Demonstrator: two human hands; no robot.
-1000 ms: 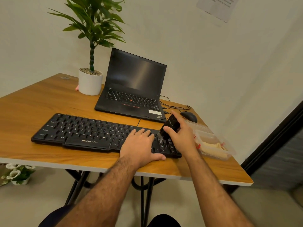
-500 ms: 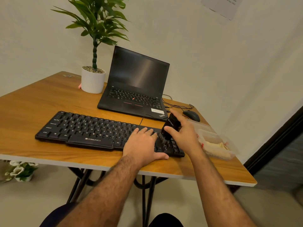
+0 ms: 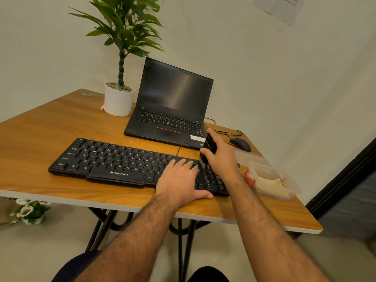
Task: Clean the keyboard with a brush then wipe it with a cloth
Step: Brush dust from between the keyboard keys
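Note:
A black keyboard lies along the front of the wooden table. My left hand rests flat on the keyboard's right part, fingers spread, thumb at the front edge. My right hand grips a black brush held upright, its bristles down on the keys at the right end. A yellow cloth lies in a clear plastic box just right of the keyboard.
An open black laptop stands behind the keyboard, with a potted plant to its left and a black mouse with cables to its right. The wall is close behind. The table's front edge runs just below my left hand.
The brush has shifted slightly toward the far side of the keys at the right end. My left hand stays pressed on the keyboard. The view has drifted a little.

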